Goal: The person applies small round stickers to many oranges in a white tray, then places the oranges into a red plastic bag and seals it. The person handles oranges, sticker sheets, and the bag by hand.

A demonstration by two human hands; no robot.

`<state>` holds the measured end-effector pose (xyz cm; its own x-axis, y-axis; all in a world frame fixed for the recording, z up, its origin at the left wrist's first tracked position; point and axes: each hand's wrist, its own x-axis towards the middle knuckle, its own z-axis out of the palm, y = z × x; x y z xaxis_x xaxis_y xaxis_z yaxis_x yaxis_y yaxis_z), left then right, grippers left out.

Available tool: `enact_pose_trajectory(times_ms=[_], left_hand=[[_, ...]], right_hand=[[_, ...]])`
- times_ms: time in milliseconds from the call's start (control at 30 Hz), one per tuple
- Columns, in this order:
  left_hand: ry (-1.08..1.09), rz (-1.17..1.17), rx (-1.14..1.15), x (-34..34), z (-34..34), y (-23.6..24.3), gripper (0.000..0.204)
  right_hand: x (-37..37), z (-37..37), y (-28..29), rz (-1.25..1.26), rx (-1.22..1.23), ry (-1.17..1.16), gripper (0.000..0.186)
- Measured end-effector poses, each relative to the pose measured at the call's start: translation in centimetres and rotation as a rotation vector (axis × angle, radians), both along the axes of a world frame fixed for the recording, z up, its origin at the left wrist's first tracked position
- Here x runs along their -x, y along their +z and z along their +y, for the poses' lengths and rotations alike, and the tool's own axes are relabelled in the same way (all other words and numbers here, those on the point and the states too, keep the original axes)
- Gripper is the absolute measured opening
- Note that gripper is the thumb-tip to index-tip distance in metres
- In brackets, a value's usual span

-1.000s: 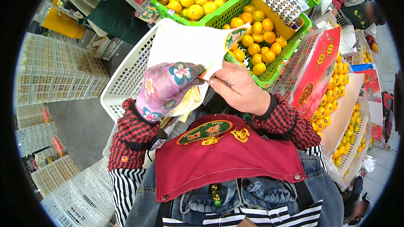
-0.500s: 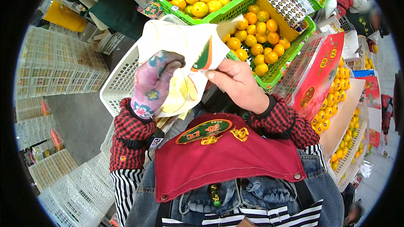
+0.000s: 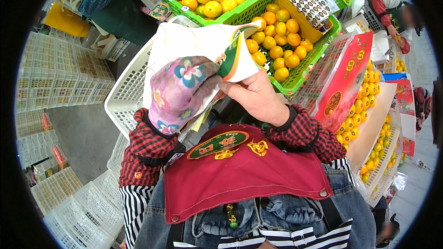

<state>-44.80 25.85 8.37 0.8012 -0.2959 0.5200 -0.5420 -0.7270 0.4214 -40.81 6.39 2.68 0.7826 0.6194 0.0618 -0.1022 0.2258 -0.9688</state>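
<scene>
Over white basket (image 3: 121, 106), chest-high: white sheet (image 3: 184, 46) now folded lower than half second ago, printed green-orange corner (image 3: 233, 57) turned down toward right thumb. Left: stacked white crates (image 3: 50, 78). Left hand (image 3: 182, 92) in floral glove, knuckles up, fingers curled against sheet's underside. Right hand (image 3: 254, 97) bare, thumb and forefinger pinching printed corner. Beyond: green crates (image 3: 318, 48) of oranges (image 3: 277, 37), partly hidden by sheet. Right: red carton lid (image 3: 344, 83).

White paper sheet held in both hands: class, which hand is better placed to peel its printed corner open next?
Probably the right hand: bare, it pinches the white paper sheet at the printed corner. The left hand wears a floral glove and supports the sheet.
</scene>
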Motion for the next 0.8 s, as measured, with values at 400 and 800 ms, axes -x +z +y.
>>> enact_pose_trajectory(times_ms=[400,800], left_hand=[[0.020,0.107,0.044,1.1,-0.5,-1.4,0.036],[0.134,0.643,0.829,2.1,0.1,-2.4,0.016]], right_hand=[[0.6,-0.6,0.8,-0.258,0.174,-0.002,0.017],[1.1,-0.8,0.9,-0.217,0.215,-0.017,0.013]])
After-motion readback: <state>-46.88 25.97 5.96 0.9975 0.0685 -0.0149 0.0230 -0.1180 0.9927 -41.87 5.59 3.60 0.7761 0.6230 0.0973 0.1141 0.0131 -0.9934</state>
